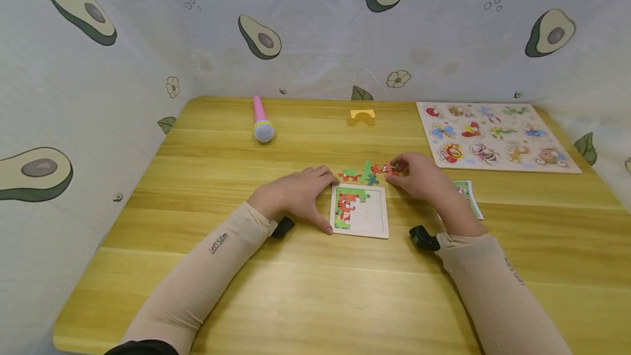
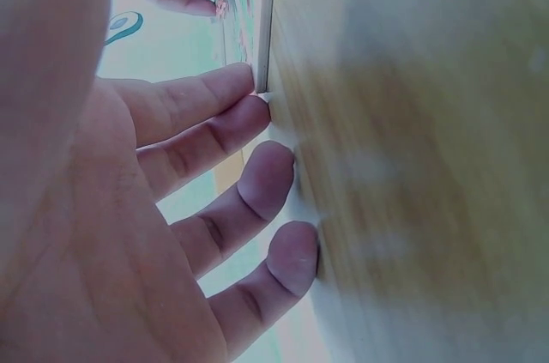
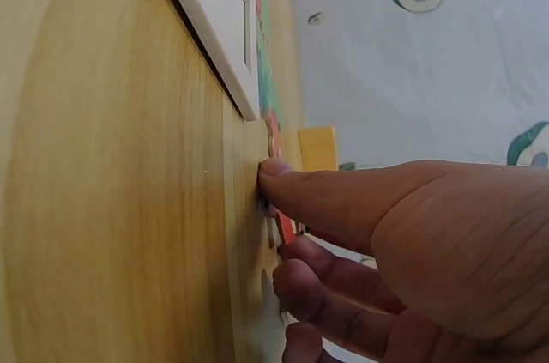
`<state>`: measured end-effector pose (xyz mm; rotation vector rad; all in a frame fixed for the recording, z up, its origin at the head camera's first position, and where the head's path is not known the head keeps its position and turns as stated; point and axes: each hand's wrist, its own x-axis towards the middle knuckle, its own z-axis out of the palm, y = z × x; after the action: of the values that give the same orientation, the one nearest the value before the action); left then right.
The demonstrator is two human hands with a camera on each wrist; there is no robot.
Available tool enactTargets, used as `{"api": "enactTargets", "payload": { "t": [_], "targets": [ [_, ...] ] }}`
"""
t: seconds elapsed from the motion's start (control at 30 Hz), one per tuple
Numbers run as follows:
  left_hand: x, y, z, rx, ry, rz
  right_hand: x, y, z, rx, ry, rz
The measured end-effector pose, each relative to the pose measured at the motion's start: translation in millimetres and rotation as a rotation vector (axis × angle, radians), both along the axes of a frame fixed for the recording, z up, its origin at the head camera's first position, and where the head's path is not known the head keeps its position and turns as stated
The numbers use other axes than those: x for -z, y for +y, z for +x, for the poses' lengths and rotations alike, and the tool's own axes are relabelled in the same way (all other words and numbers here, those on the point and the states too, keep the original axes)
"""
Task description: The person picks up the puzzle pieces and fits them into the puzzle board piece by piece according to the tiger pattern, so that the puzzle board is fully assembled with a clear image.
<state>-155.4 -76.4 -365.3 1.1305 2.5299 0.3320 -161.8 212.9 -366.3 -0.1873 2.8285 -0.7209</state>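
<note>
A small square jigsaw tray (image 1: 362,234) lies on the table, its left and upper parts filled with pieces of a tiger picture and the rest bare. My left hand (image 1: 303,196) grips the tray's left side, thumb at the near corner and index finger at the far corner; its other fingertips rest on the table in the left wrist view. Just beyond the tray lie several loose puzzle pieces (image 1: 351,175), some touching or overlapping. At their right end, my right hand (image 1: 419,179) pinches a red puzzle piece (image 1: 389,169) between thumb and fingers, low over the tabletop.
A printed picture card (image 1: 472,201) lies partly under the right forearm. At the back right is a large insect puzzle board (image 1: 498,137). A yellow arch block (image 1: 362,116) and a pink toy microphone (image 1: 261,119) lie toward the table's back edge, before an avocado-print cloth (image 1: 315,32).
</note>
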Motion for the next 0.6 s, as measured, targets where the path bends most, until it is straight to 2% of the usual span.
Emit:
{"api": "enactTargets", "payload": {
  "t": [0.3, 0.6],
  "targets": [
    [0.2, 0.4, -0.3, 0.003, -0.007, 0.006, -1.4, 1.6, 1.8, 0.040, -0.008, -0.029],
    [-0.7, -0.2, 0.1, 0.000, -0.011, 0.009, -1.5, 5.2, 0.7, 0.045, -0.043, -0.052]
  ]
}}
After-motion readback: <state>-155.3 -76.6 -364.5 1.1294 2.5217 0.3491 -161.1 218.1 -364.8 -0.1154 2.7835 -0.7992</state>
